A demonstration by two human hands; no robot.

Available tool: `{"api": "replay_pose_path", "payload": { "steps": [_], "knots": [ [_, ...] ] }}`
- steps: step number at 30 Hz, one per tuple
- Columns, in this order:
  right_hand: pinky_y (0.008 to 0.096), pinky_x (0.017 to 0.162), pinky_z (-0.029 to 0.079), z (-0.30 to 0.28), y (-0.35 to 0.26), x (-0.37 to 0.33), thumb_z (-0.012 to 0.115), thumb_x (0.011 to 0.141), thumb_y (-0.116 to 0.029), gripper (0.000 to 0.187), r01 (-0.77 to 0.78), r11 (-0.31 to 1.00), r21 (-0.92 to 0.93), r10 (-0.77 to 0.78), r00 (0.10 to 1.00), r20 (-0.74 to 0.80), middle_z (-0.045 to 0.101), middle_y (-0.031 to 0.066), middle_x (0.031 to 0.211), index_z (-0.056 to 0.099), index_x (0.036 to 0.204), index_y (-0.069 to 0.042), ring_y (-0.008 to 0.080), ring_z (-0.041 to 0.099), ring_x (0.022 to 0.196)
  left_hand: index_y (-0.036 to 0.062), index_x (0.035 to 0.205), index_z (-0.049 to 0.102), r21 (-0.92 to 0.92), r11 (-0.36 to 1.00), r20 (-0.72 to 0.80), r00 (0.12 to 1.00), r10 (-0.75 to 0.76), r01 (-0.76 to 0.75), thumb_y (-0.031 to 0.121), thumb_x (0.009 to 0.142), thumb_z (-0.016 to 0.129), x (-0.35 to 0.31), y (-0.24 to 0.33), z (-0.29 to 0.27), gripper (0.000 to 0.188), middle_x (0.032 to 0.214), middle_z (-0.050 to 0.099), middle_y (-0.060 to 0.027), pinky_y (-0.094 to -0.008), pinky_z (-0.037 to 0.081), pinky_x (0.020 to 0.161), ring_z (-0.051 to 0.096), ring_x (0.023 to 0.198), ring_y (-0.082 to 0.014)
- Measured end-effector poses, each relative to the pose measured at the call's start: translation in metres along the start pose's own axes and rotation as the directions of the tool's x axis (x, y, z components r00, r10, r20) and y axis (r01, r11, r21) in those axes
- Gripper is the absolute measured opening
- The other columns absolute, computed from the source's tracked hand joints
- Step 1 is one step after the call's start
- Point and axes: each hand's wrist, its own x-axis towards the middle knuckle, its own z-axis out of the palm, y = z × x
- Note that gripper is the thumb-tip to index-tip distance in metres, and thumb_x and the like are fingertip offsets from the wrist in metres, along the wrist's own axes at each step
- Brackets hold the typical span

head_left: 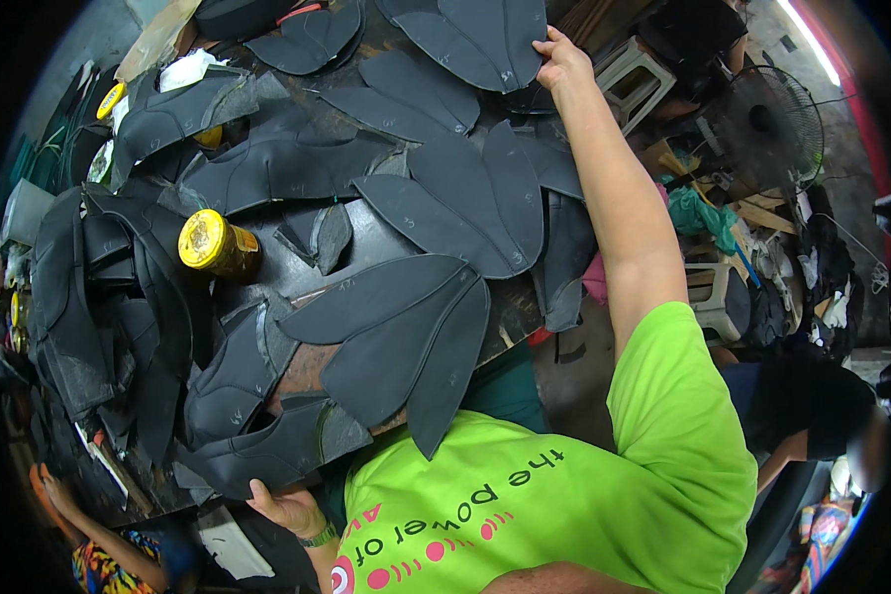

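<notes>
At the far side of the table, my right hand [564, 61] pinches the edge of a black stitched panel [465, 35], a leaf-shaped sheet with curved seams and pale chalk marks. My left hand [289, 510] is at the table's near edge, its thumb against the rim of a folded black piece [277, 450]; its other fingers are hidden. Between my arms lie more black panels, one with spread lobes [406, 342] close to me and another [465, 203] beyond it. Several overlap one another.
A yellow-lidded can [208, 243] stands among the pieces, beside a heap of black stitched covers [99, 297]. A stool [639, 84] and a standing fan [772, 124] are to the right. Other people sit at the lower left [119, 554] and right [812, 406].
</notes>
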Motion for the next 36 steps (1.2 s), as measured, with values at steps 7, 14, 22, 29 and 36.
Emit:
{"api": "replay_pose_path", "payload": {
  "steps": [7,14,22,29,36],
  "knots": [
    [0.0634,0.105,0.043,0.005,-0.002,-0.014,0.04,0.094,0.016,0.053,-0.024,0.999,-0.027,0.025,0.999,0.038,0.048,0.0221,0.14,0.047,0.141,-0.006,0.04,0.053,0.124,-0.0017,0.131,0.056,0.001,1.0,-0.007,1.0,-0.001,0.001,0.02,0.093,0.058,0.001,-0.001,-0.003,0.043,0.128,0.062,-0.0131,-0.0427,0.046,0.104,0.06,0.114,-0.0266],
    [0.0619,0.109,0.04,0.009,-0.006,-0.025,0.038,0.096,0.013,0.055,-0.051,0.995,-0.089,0.058,0.996,0.069,0.045,0.0206,0.145,0.042,0.147,-0.008,0.0392,0.048,0.131,-0.0001,0.133,0.054,0.015,1.0,0.03,1.0,0.006,-0.007,0.02,0.093,0.057,0.001,-0.003,-0.006,0.045,0.132,0.059,-0.0136,-0.0426,0.044,0.106,0.058,0.119,-0.0263],
    [0.0607,0.109,0.041,0.015,-0.009,-0.036,0.04,0.096,0.014,0.052,-0.082,0.994,-0.079,0.088,0.993,0.077,0.049,0.0199,0.141,0.045,0.144,-0.006,0.037,0.052,0.127,0.0003,0.134,0.052,-0.012,1.0,0.032,0.999,-0.008,0.008,0.02,0.093,0.057,0.002,-0.005,-0.007,0.046,0.132,0.058,-0.0136,-0.0423,0.043,0.107,0.057,0.119,-0.0271],
    [0.0627,0.105,0.043,0.018,-0.005,-0.043,0.041,0.091,0.016,0.049,-0.073,0.996,-0.044,0.076,0.995,0.059,0.055,0.0213,0.132,0.053,0.134,-0.003,0.0368,0.056,0.119,-0.0005,0.133,0.054,-0.019,1.0,0.028,1.0,0.005,-0.005,0.019,0.093,0.057,0.002,-0.007,-0.01,0.045,0.13,0.06,-0.0139,-0.0421,0.045,0.105,0.059,0.117,-0.0272],
    [0.0638,0.101,0.046,0.02,-0.004,-0.046,0.041,0.09,0.017,0.046,-0.06,0.998,-0.027,0.061,0.997,0.05,0.057,0.0217,0.127,0.057,0.129,-0.001,0.0365,0.059,0.114,0.0001,0.134,0.054,-0.026,1.0,0.042,0.999,0.005,-0.004,0.02,0.094,0.057,0.003,-0.008,-0.011,0.045,0.131,0.06,-0.0136,-0.0426,0.045,0.106,0.059,0.118,-0.0272]
  ]
}}
